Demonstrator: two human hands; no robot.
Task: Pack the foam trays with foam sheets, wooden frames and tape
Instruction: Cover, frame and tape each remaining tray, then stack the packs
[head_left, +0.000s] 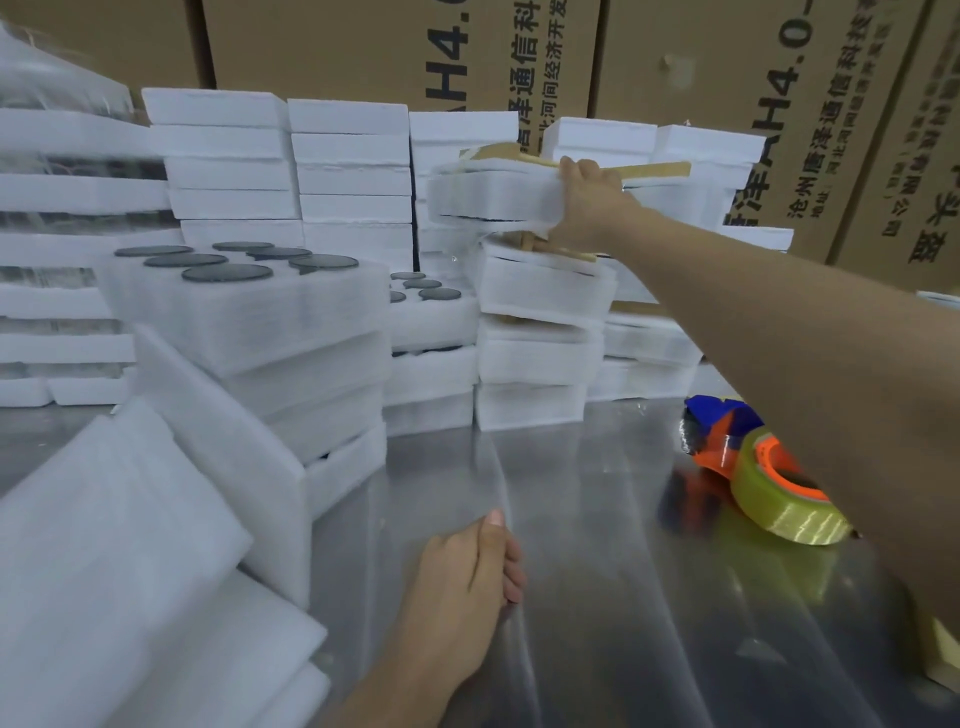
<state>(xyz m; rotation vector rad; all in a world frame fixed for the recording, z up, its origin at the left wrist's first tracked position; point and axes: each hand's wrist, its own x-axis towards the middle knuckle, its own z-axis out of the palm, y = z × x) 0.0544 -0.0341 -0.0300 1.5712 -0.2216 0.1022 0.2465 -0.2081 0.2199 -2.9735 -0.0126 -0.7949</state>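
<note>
My right hand reaches far forward and grips a packed foam tray bundle with a wooden frame on top, held just above a stack of similar packed bundles. My left hand rests on the metal table with fingers loosely curled, holding nothing. A stack of foam trays with dark round discs in their pockets stands at the left. Loose foam sheets lean at the near left. A tape dispenser, orange and blue with a yellowish roll, lies on the table under my right forearm.
Rows of white foam boxes line the back of the table, with large printed cardboard cartons behind them. More foam piles rise at the far left. A pale wooden piece shows at the right edge.
</note>
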